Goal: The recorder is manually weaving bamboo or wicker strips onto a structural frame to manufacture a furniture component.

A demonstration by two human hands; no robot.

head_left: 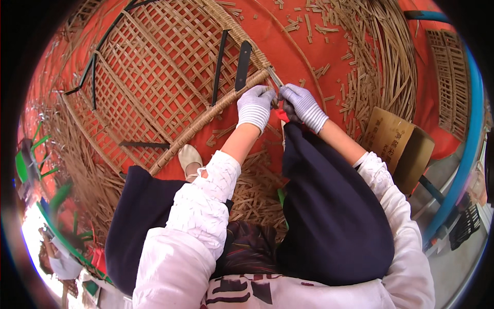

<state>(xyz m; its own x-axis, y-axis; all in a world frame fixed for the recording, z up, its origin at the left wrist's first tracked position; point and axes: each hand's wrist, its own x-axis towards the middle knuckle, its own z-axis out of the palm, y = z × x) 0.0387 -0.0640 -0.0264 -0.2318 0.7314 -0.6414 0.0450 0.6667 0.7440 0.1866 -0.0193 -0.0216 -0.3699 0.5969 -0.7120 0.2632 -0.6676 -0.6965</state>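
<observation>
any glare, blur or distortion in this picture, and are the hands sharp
Head view: glare whites out part of the lower left edge; a green shape at left is smeared; the left hand and right hand look fairly sharp; the blue tube bows along the right rim, probably partly fisheye distortion; corners go black.

Woven panel (167,60) bars left, strips (396,51) right; gap between

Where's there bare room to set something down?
Mostly bare: red sheet between the large woven panel and curved strip, and between the strand bundle and small woven panel. Crowded: scraps beside the bundle and between the legs.
</observation>
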